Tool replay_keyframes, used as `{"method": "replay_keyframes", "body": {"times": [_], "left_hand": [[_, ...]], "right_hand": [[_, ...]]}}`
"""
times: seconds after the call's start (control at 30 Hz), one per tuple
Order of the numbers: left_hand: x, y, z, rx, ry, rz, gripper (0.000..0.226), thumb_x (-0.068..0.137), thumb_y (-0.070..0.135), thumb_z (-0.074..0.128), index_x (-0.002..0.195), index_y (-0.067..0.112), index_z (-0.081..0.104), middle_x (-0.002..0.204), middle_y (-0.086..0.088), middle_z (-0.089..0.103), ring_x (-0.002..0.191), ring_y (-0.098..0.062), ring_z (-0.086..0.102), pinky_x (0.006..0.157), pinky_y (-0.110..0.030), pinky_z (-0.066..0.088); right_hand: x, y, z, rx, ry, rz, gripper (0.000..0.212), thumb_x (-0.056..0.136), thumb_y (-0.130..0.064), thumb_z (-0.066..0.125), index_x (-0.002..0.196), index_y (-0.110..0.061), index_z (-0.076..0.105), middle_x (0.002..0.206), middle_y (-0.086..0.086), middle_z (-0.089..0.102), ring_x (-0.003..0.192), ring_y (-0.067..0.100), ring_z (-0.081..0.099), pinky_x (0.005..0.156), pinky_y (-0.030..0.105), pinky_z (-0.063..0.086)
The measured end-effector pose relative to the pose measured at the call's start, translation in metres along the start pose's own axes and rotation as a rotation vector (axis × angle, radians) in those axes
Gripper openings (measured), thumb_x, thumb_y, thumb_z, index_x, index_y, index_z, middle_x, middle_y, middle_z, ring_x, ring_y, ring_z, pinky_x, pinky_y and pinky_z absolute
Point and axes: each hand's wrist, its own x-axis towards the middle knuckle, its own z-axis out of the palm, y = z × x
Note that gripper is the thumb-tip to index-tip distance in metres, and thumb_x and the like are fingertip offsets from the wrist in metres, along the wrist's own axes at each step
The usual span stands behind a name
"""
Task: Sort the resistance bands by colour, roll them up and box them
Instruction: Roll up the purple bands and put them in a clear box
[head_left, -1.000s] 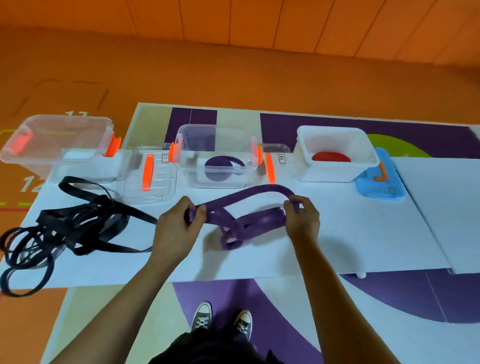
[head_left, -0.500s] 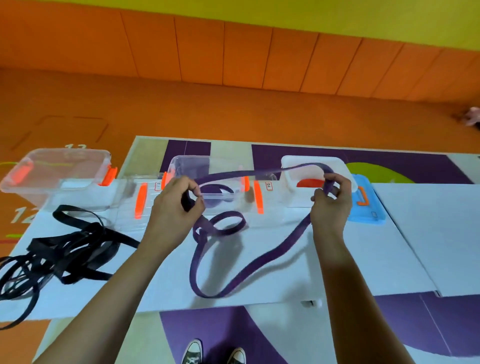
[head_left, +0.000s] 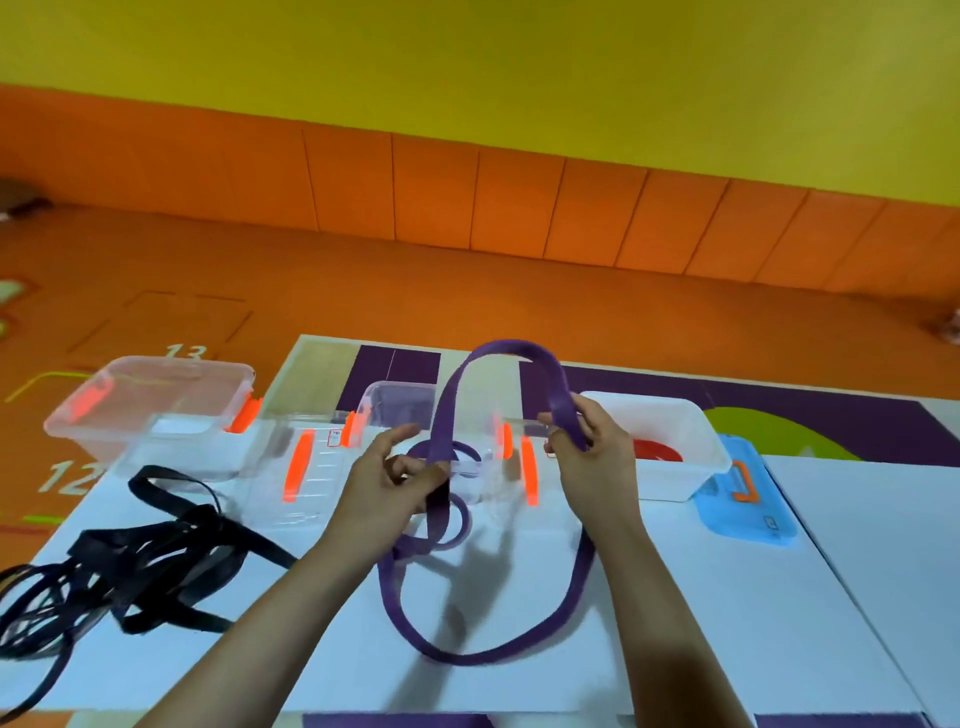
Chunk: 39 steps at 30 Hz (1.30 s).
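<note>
A purple resistance band arches up between my hands and hangs down in a long loop onto the white table. My left hand pinches one strand of it near a small twisted loop. My right hand grips the other strand higher up. Behind them stands a clear box with a rolled purple band inside. A white box to the right holds a rolled red band. A tangle of black bands lies at the left.
An empty clear box with orange clips stands at the far left. A clear lid lies beside it, and a blue lid lies right of the white box. The table's near edge runs along the bottom of the view.
My hands have lifted the purple band higher, so it now arches above the boxes. The hanging loop has lengthened. The camera has tilted up toward the wall.
</note>
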Motion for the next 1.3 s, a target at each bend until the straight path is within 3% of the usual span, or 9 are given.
{"method": "replay_keyframes", "body": {"times": [0.13,0.3,0.43,0.53,0.67,0.8,0.9,1.07,1.3], "left_hand": [[0.000,0.005,-0.001,0.159,-0.085,0.030,0.016,0.096,0.015,0.068,0.101,0.027,0.078,0.077,0.006,0.070,0.071,-0.014,0.065,0.065,-0.023,0.056],[0.005,0.017,0.000,0.261,0.056,0.147,0.023,0.097,0.013,0.064,0.104,0.030,0.077,0.090,0.009,0.077,0.073,-0.020,0.074,0.071,-0.037,0.064],[0.014,0.032,-0.001,0.243,0.114,0.104,0.012,0.098,0.019,0.059,0.098,0.023,0.071,0.085,0.003,0.074,0.076,-0.028,0.073,0.080,-0.053,0.060],[0.011,0.052,0.002,0.068,0.064,0.001,0.018,0.101,0.017,0.051,0.091,0.007,0.062,0.071,-0.006,0.073,0.071,-0.024,0.067,0.079,-0.049,0.058],[0.006,0.079,0.004,0.011,-0.005,-0.030,0.029,0.104,0.032,0.052,0.087,0.009,0.058,0.069,-0.008,0.070,0.066,-0.024,0.066,0.069,-0.038,0.057],[0.009,0.096,-0.005,0.016,0.068,0.007,0.021,0.106,0.024,0.050,0.114,0.005,0.052,0.088,-0.020,0.074,0.052,-0.024,0.068,0.053,-0.038,0.061],[0.011,0.117,-0.007,-0.011,0.023,0.061,0.012,0.107,0.021,0.047,0.110,0.011,0.051,0.091,-0.017,0.074,0.060,-0.024,0.070,0.070,-0.052,0.061],[0.022,0.147,0.013,0.201,-0.069,0.169,0.025,0.098,0.037,0.048,0.107,0.017,0.060,0.089,-0.012,0.067,0.079,-0.026,0.071,0.074,-0.052,0.062],[0.030,0.127,0.014,0.163,-0.097,0.118,0.020,0.105,0.031,0.049,0.099,0.026,0.067,0.092,-0.002,0.074,0.094,-0.024,0.072,0.093,-0.052,0.057]], "right_hand": [[-0.008,-0.018,0.007,0.056,-0.045,-0.055,0.021,0.098,-0.019,0.063,0.113,-0.033,0.070,0.089,-0.004,0.074,0.081,0.023,0.069,0.066,0.031,0.061],[-0.014,-0.032,0.022,-0.020,-0.062,-0.129,0.034,0.100,-0.014,0.059,0.126,-0.033,0.068,0.091,-0.014,0.070,0.085,0.009,0.062,0.068,0.007,0.045],[-0.015,-0.033,0.029,-0.053,-0.047,-0.164,0.046,0.103,-0.016,0.052,0.132,-0.051,0.058,0.100,-0.007,0.063,0.091,0.011,0.060,0.078,0.021,0.048],[-0.012,-0.045,0.031,-0.020,-0.074,-0.156,0.045,0.106,-0.018,0.047,0.127,-0.057,0.055,0.101,0.002,0.052,0.082,0.013,0.057,0.081,0.028,0.050],[0.000,-0.065,0.034,0.012,-0.118,-0.191,0.041,0.105,-0.016,0.051,0.138,-0.039,0.059,0.118,-0.010,0.059,0.096,-0.010,0.058,0.082,0.003,0.040],[0.015,-0.077,0.031,-0.014,-0.125,-0.191,0.033,0.103,-0.022,0.056,0.134,-0.035,0.058,0.118,-0.014,0.068,0.108,0.002,0.062,0.093,0.023,0.051],[0.036,-0.095,0.021,-0.031,-0.068,-0.203,0.025,0.104,-0.015,0.053,0.123,-0.027,0.064,0.111,-0.012,0.072,0.107,0.009,0.066,0.099,0.036,0.053],[0.048,-0.129,0.034,-0.079,-0.218,-0.343,0.021,0.106,-0.024,0.050,0.114,-0.025,0.070,0.109,0.002,0.069,0.102,0.021,0.064,0.091,0.039,0.050],[0.031,-0.108,0.042,-0.071,-0.456,-0.247,0.036,0.101,-0.043,0.035,0.120,-0.047,0.066,0.138,-0.013,0.050,0.130,0.005,0.045,0.112,0.036,0.037]]}}
